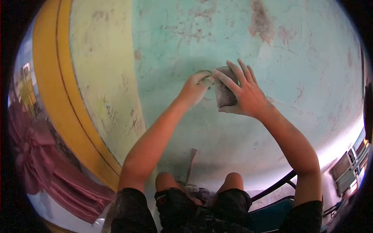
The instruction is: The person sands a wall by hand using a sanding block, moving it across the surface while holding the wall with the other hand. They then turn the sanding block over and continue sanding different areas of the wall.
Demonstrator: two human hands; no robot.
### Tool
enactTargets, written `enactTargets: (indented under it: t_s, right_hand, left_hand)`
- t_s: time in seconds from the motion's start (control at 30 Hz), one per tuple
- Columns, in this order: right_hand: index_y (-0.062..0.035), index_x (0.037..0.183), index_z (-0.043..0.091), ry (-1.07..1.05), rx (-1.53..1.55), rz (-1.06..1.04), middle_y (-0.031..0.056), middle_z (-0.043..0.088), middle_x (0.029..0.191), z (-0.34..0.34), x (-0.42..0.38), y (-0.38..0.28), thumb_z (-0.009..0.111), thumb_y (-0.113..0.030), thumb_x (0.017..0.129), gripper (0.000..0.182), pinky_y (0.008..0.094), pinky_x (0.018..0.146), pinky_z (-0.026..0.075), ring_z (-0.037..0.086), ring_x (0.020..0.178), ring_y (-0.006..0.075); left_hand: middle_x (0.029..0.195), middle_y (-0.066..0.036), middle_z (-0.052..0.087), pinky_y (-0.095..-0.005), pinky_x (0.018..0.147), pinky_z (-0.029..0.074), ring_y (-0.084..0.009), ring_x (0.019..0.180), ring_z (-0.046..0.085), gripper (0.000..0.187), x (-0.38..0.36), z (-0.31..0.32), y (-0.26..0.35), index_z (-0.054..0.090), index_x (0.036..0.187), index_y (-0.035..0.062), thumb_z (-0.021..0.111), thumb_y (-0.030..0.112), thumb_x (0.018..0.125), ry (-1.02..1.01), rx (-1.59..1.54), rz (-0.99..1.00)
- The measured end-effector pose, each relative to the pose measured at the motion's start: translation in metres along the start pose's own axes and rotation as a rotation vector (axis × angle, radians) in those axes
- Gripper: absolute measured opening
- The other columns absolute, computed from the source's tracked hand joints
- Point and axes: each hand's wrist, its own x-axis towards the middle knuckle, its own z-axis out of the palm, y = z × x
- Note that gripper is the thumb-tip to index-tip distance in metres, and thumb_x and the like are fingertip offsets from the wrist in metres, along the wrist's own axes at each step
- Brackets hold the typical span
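A dark grey, dusty sheet of sandpaper (224,94) is against the pale green wall (175,50) in front of me. My right hand (248,94) lies over its right part, with the fingers spread and pointing up. The right thumb reaches across the sheet's lower edge, and the palm hides part of the sheet. Closed together, the fingers of my left hand (197,87) meet the sheet's upper left edge beside my right index fingertip. White dust coats the fingers of both hands.
Brown scraped patches (261,21) mark the wall above. Left of it are a yellowish strip (103,66), an orange-yellow frame (74,77) and a tied maroon curtain (66,182). A narrow strip (191,165) leans below. A dark chair (270,215) is at lower right.
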Motion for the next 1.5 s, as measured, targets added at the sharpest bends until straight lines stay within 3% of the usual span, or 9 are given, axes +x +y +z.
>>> enactTargets:
  t_s: [0.2, 0.43, 0.53, 0.6, 0.7, 1.03, 1.13, 1.37, 1.5]
  right_hand:
    - [-0.0125, 0.117, 0.051, 0.155, 0.160, -0.129, 0.0225, 0.034, 0.150, 0.012, 0.005, 0.041, 0.088, -0.037, 0.063, 0.070, 0.0535, 0.111, 0.037, 0.034, 0.139, 0.0459]
    - [-0.0176, 0.119, 0.051, 0.205, -0.016, -0.122, 0.0216, 0.038, 0.147, 0.032, 0.008, 0.077, 0.086, -0.042, 0.066, 0.069, 0.0520, 0.107, 0.041, 0.040, 0.133, 0.0418]
    - [-0.0189, 0.118, 0.052, 0.267, -0.048, -0.092, 0.0194, 0.038, 0.148, 0.047, 0.012, 0.094, 0.087, -0.041, 0.065, 0.067, 0.0516, 0.108, 0.041, 0.039, 0.134, 0.0400]
    - [-0.0168, 0.115, 0.053, 0.301, -0.060, -0.071, 0.0178, 0.037, 0.150, 0.054, 0.020, 0.101, 0.089, -0.035, 0.061, 0.067, 0.0513, 0.108, 0.041, 0.039, 0.135, 0.0401]
    - [-0.0197, 0.120, 0.054, 0.364, -0.098, -0.083, 0.0163, 0.037, 0.150, 0.059, 0.040, 0.115, 0.087, -0.040, 0.065, 0.067, 0.0529, 0.108, 0.041, 0.038, 0.135, 0.0392]
    - [-0.0283, 0.132, 0.053, 0.391, -0.153, -0.235, 0.0187, 0.036, 0.151, 0.090, 0.106, 0.114, 0.082, -0.049, 0.068, 0.074, 0.0541, 0.110, 0.038, 0.039, 0.134, 0.0425]
    - [-0.0302, 0.141, 0.049, 0.542, -0.159, 0.045, 0.0214, 0.041, 0.144, 0.074, 0.135, 0.136, 0.079, -0.056, 0.072, 0.079, 0.0563, 0.113, 0.034, 0.041, 0.131, 0.0437]
    - [-0.0347, 0.145, 0.045, 0.370, -0.266, -0.280, 0.0211, 0.042, 0.144, 0.079, 0.138, 0.122, 0.077, -0.059, 0.073, 0.083, 0.0587, 0.114, 0.031, 0.042, 0.131, 0.0432]
    - [-0.0232, 0.145, 0.046, 0.690, -0.125, 0.047, 0.0252, 0.041, 0.143, 0.061, 0.160, 0.148, 0.080, -0.050, 0.073, 0.084, 0.0601, 0.113, 0.031, 0.042, 0.130, 0.0453]
  left_hand:
    - [0.107, -0.001, 0.062, -0.0324, 0.090, 0.049, -0.0139, 0.101, 0.059, 0.028, 0.029, 0.003, 0.015, 0.066, 0.114, 0.0010, 0.059, 0.024, 0.100, 0.014, 0.021, -0.012]
    - [0.113, -0.004, 0.065, -0.0328, 0.093, 0.048, -0.0159, 0.105, 0.061, 0.029, 0.071, -0.017, 0.023, 0.064, 0.119, 0.0035, 0.063, 0.023, 0.098, -0.324, 0.251, -0.071]
    - [0.123, -0.013, 0.063, -0.0388, 0.095, 0.049, -0.0244, 0.108, 0.062, 0.037, 0.071, -0.030, 0.016, 0.061, 0.122, 0.0062, 0.069, 0.025, 0.092, -0.276, 0.705, 0.259]
    - [0.129, -0.014, 0.059, -0.0437, 0.099, 0.044, -0.0288, 0.113, 0.059, 0.037, 0.083, -0.068, -0.005, 0.059, 0.125, 0.0091, 0.067, 0.024, 0.092, -0.166, 1.362, 0.848]
    - [0.137, -0.015, 0.053, -0.0500, 0.102, 0.039, -0.0337, 0.120, 0.053, 0.042, 0.110, -0.131, -0.031, 0.057, 0.129, 0.0096, 0.065, 0.026, 0.092, -0.040, 1.517, 1.195]
    - [0.142, -0.017, 0.049, -0.0527, 0.114, 0.029, -0.0356, 0.133, 0.043, 0.053, 0.140, -0.155, -0.048, 0.048, 0.138, 0.0077, 0.060, 0.037, 0.095, 0.347, 1.316, 1.247]
    - [0.142, -0.017, 0.049, -0.0531, 0.113, 0.030, -0.0358, 0.133, 0.044, 0.052, 0.139, -0.156, -0.048, 0.048, 0.139, 0.0076, 0.060, 0.034, 0.095, 0.366, 1.332, 1.216]
    - [0.138, -0.017, 0.053, -0.0548, 0.111, 0.032, -0.0354, 0.128, 0.049, 0.052, 0.136, -0.151, -0.049, 0.050, 0.134, 0.0069, 0.066, 0.028, 0.090, 0.339, 1.299, 1.197]
    - [0.137, -0.017, 0.053, -0.0568, 0.111, 0.033, -0.0363, 0.128, 0.050, 0.053, 0.134, -0.153, -0.052, 0.050, 0.133, 0.0065, 0.067, 0.025, 0.086, 0.326, 1.267, 1.141]
